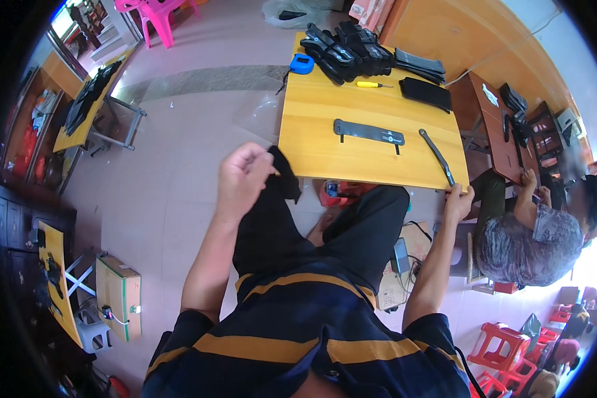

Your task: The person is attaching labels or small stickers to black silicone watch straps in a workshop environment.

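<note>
My left hand (240, 178) is raised beside the table's left front corner, its fingers closed on a piece of black cloth (285, 174) that hangs down over my knee. At the right front corner, my right hand (458, 201) has its fingers curled around the near end of a narrow dark strap (438, 156), which lies slantwise on the yellow tabletop (351, 164). Between the hands, a wider dark grey strap (368, 132) lies flat, with two short black tabs sticking out from under its near edge.
At the table's back are a pile of black straps (348, 53), a blue tape measure (302, 64), a yellow-handled tool (371, 84), a stack of dark strips (420, 65) and a black pouch-like piece (426, 95). Right of me, a person (534, 232) sits at a brown table (497, 132).
</note>
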`<move>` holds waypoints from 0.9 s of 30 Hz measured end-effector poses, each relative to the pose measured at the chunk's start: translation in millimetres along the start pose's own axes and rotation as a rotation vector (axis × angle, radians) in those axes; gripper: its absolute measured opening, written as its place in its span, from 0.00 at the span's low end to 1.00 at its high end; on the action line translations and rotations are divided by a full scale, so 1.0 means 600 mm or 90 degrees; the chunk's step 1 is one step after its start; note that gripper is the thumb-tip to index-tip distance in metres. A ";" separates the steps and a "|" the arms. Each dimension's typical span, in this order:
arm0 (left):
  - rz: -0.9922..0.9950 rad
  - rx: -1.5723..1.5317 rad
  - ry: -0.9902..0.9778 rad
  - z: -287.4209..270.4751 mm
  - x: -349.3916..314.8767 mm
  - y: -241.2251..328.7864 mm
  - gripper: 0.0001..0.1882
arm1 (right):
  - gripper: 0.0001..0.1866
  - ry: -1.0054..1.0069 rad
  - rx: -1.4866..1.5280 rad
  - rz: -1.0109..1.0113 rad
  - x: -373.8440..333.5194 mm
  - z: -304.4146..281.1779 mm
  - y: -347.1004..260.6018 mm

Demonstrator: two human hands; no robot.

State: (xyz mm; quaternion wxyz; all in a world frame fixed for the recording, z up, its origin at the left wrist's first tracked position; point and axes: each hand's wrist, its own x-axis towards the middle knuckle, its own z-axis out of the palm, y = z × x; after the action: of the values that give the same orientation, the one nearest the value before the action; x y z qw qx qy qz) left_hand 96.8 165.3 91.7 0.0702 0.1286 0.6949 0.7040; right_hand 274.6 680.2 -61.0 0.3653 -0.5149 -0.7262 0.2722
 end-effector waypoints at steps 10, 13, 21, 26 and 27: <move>0.485 0.324 -0.090 0.114 -0.023 -0.013 0.04 | 0.20 -0.866 0.453 0.057 -0.337 -0.040 -0.306; 0.649 0.403 -0.107 0.131 -0.032 -0.015 0.04 | 0.20 -0.875 0.558 0.095 -0.365 -0.044 -0.339; 0.629 0.397 -0.167 0.127 -0.041 -0.041 0.09 | 0.13 -0.845 0.547 0.100 -0.376 -0.048 -0.348; 0.535 0.316 -0.174 0.121 -0.048 -0.043 0.07 | 0.12 -0.837 0.548 0.030 -0.384 -0.042 -0.345; 0.417 0.240 -0.202 0.119 -0.053 -0.035 0.05 | 0.12 -0.832 0.549 -0.008 -0.385 -0.040 -0.343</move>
State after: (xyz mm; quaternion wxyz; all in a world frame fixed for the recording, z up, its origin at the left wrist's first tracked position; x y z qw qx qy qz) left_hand 145.5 225.4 68.2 -0.0760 0.4608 0.7144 0.5211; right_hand 228.1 395.9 54.1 0.0328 -0.0584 -0.6272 0.7760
